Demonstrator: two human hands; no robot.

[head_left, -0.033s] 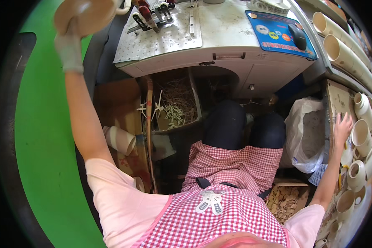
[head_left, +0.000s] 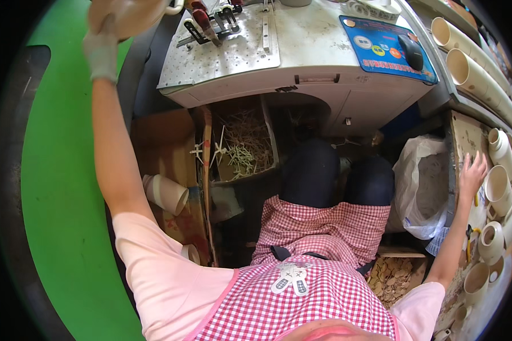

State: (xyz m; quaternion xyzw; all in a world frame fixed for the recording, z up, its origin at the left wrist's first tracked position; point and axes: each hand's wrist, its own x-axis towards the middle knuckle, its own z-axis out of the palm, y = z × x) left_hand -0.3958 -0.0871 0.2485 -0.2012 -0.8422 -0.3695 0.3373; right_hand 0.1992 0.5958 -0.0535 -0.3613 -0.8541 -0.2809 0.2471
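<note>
Nothing shifts since the earlier frame: both arms hold the same reach. Left hand (head_left: 101, 52), gloved, is raised far out to the upper left, fingers closed on the underside of a pale beige cup (head_left: 132, 12) with a handle at its right; cup sits above the glove and is cut off by the top edge, so its mouth is not visible. Right hand (head_left: 471, 173), bare, fingers spread, lies flat on a board (head_left: 466, 136) at the right, holding nothing, just beside a row of unglazed cups (head_left: 498, 184); lower cups blur toward the rim. White workbench (head_left: 301, 51) sits ahead with clamp tools (head_left: 207, 25), a blue mat (head_left: 381, 48) and a dark mouse (head_left: 411, 52). Under it: a box of straw-like scrap (head_left: 244, 145), a white plastic bag (head_left: 424, 187), another cup (head_left: 166, 193) on cardboard at left. Checked apron (head_left: 324, 227) and knees block the floor below.
</note>
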